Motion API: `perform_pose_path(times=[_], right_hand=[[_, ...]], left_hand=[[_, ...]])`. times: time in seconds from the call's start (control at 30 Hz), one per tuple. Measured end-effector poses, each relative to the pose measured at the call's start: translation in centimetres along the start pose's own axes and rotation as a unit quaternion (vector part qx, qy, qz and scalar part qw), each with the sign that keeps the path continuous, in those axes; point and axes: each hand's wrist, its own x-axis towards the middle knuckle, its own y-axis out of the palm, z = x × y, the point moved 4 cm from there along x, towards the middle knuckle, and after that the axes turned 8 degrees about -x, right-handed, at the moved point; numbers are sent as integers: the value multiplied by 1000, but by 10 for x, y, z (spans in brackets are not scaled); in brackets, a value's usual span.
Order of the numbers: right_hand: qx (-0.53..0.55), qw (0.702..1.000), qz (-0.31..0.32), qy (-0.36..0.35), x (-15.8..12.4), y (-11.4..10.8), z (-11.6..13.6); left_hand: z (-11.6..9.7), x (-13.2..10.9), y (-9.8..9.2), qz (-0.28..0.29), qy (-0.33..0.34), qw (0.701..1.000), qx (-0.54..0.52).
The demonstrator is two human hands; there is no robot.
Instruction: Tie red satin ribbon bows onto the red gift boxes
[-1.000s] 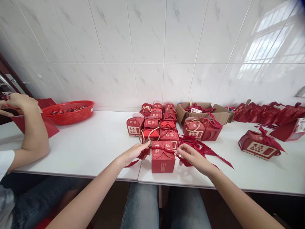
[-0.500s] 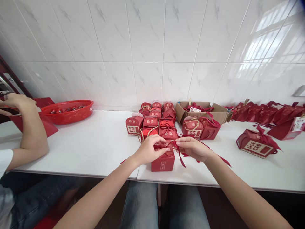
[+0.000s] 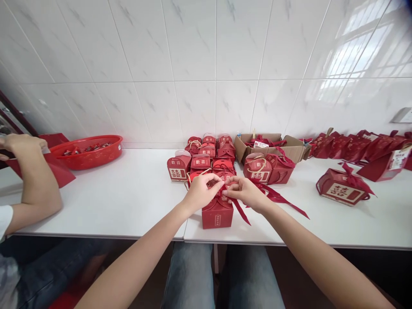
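Observation:
A red gift box [image 3: 217,214] stands upright near the table's front edge, its top partly covered by my fingers. My left hand [image 3: 203,191] pinches a dark red ribbon above the box. From the other side my right hand [image 3: 246,193] pinches the same ribbon, close to my left fingertips. One ribbon tail [image 3: 241,213] hangs down to the right of the box. The knot or loop between my fingers is mostly hidden. Just behind my hands are several more red gift boxes [image 3: 202,162] in rows, some with gold cord handles.
Loose red ribbons [image 3: 285,199] lie on the white table [image 3: 128,197] to the right. Behind them stands an open cardboard box [image 3: 283,143]. A finished-looking bow box [image 3: 344,189] sits further right. At left are a red basket [image 3: 93,159] of sweets and another person's arm [image 3: 40,184].
My hands have come closer together over the box, with the right one moving left and slightly up. The view has shifted slightly.

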Motion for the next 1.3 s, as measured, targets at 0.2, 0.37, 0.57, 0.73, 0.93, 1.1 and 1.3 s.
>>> perform_pose_path(times=[0.2, 0.37, 0.57, 0.73, 0.93, 1.1, 1.3], right_hand=[[9, 998, 53, -45, 2, 10, 4], [16, 999, -5, -35, 4, 11, -3], [67, 996, 45, -31, 4, 17, -8], [29, 999, -19, -16, 13, 21, -12], [-146, 983, -101, -53, 15, 26, -3], [-175, 979, -15, -104, 9, 32, 7], [-198, 972, -59, -117, 12, 30, 3]], left_hand=[[-9, 1, -2, -15, 81, 994, 67], [7, -10, -18, -59, 10, 996, 60], [53, -36, -28, 17, -160, 984, 70], [59, -37, -27, 82, -208, 974, -44], [19, -15, -34, 113, -136, 978, -107], [-4, 16, -25, 135, -88, 985, -61], [-4, 31, -22, 134, -55, 983, -116]])
